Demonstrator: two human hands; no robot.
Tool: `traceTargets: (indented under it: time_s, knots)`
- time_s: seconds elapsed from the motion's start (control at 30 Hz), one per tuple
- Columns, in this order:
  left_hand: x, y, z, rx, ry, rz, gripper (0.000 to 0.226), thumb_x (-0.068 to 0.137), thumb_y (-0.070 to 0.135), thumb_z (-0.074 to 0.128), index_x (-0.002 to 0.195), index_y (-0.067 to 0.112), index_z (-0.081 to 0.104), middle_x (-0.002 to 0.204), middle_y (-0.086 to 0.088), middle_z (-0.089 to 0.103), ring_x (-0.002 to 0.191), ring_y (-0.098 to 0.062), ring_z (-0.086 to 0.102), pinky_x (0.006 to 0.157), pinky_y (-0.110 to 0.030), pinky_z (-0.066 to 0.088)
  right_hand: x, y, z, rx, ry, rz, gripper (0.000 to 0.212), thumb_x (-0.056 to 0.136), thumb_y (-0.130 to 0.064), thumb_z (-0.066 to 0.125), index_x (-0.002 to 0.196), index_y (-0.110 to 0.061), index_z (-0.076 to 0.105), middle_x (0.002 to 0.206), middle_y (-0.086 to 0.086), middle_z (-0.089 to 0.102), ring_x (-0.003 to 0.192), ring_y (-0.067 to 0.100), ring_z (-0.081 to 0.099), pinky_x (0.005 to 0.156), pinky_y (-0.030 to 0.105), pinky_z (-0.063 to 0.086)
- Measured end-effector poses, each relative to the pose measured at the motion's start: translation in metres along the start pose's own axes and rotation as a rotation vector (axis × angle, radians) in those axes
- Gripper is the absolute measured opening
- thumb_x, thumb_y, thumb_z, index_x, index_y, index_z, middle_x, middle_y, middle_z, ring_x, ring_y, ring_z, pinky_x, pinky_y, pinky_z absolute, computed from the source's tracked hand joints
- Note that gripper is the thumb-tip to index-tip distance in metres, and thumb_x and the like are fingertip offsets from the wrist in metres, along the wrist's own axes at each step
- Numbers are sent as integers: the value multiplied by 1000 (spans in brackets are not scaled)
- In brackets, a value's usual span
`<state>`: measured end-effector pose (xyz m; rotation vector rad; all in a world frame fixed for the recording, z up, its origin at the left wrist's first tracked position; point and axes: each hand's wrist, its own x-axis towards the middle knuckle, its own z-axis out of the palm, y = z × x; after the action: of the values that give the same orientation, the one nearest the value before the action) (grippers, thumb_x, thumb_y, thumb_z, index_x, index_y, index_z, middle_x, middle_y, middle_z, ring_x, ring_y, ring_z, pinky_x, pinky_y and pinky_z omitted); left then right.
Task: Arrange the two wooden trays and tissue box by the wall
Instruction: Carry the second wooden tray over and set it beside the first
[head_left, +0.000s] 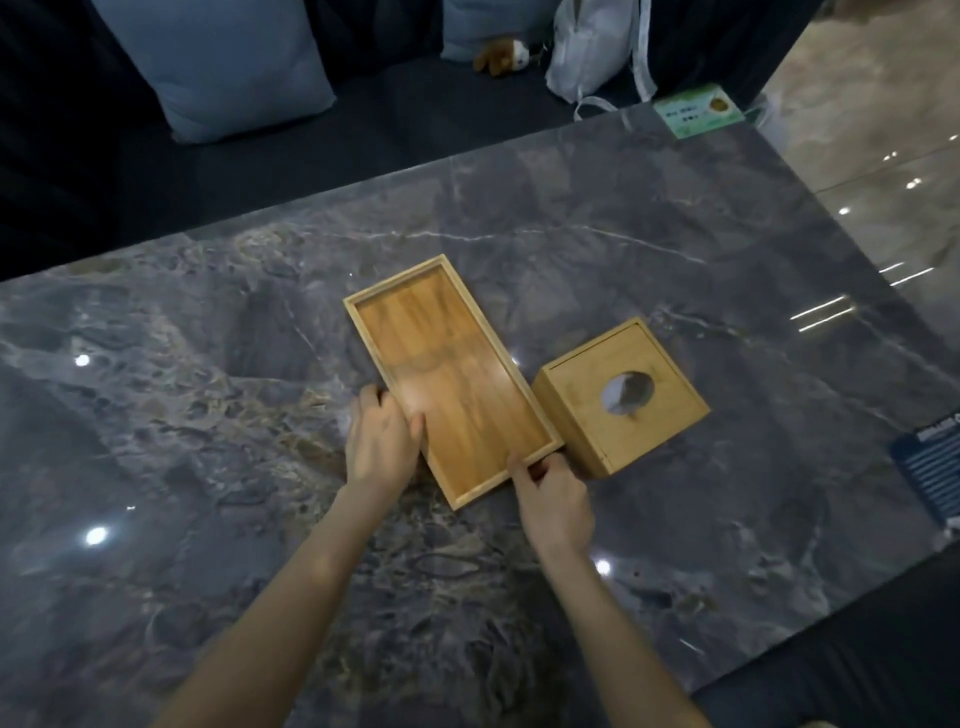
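A long shallow wooden tray (441, 364) lies at an angle in the middle of the grey marble table (208, 415). Only one tray shows; I cannot tell if a second lies under it. My left hand (379, 441) grips the tray's left long rim near the near end, thumb over the edge. My right hand (550, 499) pinches the near right corner. A square wooden tissue box (618, 400) with a round hole in its top stands just right of the tray, touching or almost touching it.
A dark sofa with blue cushions (223, 67), a small plush toy (504, 54) and a white bag (592, 47) runs along the table's far side. A green card (698, 110) sits at the far right corner, a dark printed card (935, 467) at the right edge.
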<state>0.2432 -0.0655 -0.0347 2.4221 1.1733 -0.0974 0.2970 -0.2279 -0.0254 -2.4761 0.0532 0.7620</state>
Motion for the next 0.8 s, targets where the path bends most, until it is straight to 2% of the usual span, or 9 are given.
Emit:
traceTargets:
  time_s: [0.17, 0.23, 0.33, 0.43, 0.5, 0.57, 0.67, 0.73, 0.8]
  knots:
    - [-1, -6, 2, -46, -61, 18, 55, 85, 31, 59, 124, -4, 46, 139, -22, 35, 127, -36, 31, 108, -40, 27, 6, -1, 4, 67, -56, 5, 41, 88, -41, 51, 101, -2, 58, 104, 19, 67, 95, 35, 62, 76, 36, 48]
    - [0, -9, 0, -87, -132, 14, 67, 81, 34, 63, 134, 1, 37, 145, -19, 28, 132, -33, 24, 111, -37, 21, 7, -2, 8, 167, -67, 8, 37, 87, -39, 52, 93, -3, 59, 91, 19, 71, 79, 35, 67, 71, 39, 55]
    - [0, -7, -4, -184, -168, -22, 67, 80, 28, 65, 137, 7, 36, 148, -16, 23, 135, -33, 18, 111, -36, 16, 4, -2, 10, 312, -97, 13, 27, 88, -29, 54, 80, -3, 57, 59, 9, 65, 47, 25, 63, 59, 45, 58]
    - [-1, -2, -9, -307, -190, -47, 69, 78, 20, 67, 137, 6, 35, 147, -18, 24, 136, -32, 20, 111, -34, 19, 0, -2, 8, 397, -87, 22, 22, 88, -24, 55, 82, -2, 58, 55, 7, 64, 48, 24, 65, 59, 46, 59]
    - [-1, -3, -13, -435, -204, -67, 71, 75, 20, 69, 137, 7, 37, 138, -18, 39, 128, -31, 37, 108, -37, 33, -3, -2, 6, 483, -76, 32, 23, 87, -22, 57, 85, 1, 59, 62, 10, 67, 54, 26, 69, 58, 45, 59]
    - [-4, -3, -19, -554, -204, -67, 67, 75, 15, 68, 135, 10, 39, 115, -12, 58, 105, -26, 58, 91, -39, 50, -7, -3, 4, 612, -94, 87, 22, 86, -20, 59, 85, 2, 58, 70, 14, 68, 60, 28, 70, 59, 42, 59]
    - [-11, 2, -31, -772, -205, -116, 61, 80, 2, 63, 134, 16, 38, 81, -9, 58, 77, -21, 61, 72, -42, 56, -12, -10, -5, 902, -175, 240, 14, 84, -11, 62, 78, -3, 53, 80, 19, 65, 68, 29, 69, 58, 36, 59]
    - [-17, 4, -37, -860, -185, -120, 58, 82, 0, 60, 134, 17, 39, 74, -5, 58, 71, -16, 60, 70, -39, 56, -16, -16, -14, 1054, -241, 313, 13, 83, -5, 64, 86, -1, 51, 84, 18, 62, 72, 27, 66, 59, 33, 57]
    - [-24, 4, -43, -932, -163, -137, 55, 84, -2, 58, 133, 16, 41, 77, -5, 61, 69, -13, 60, 67, -31, 55, -22, -20, -20, 1122, -291, 326, 26, 81, -2, 65, 101, 0, 49, 87, 18, 61, 76, 28, 64, 60, 34, 56]
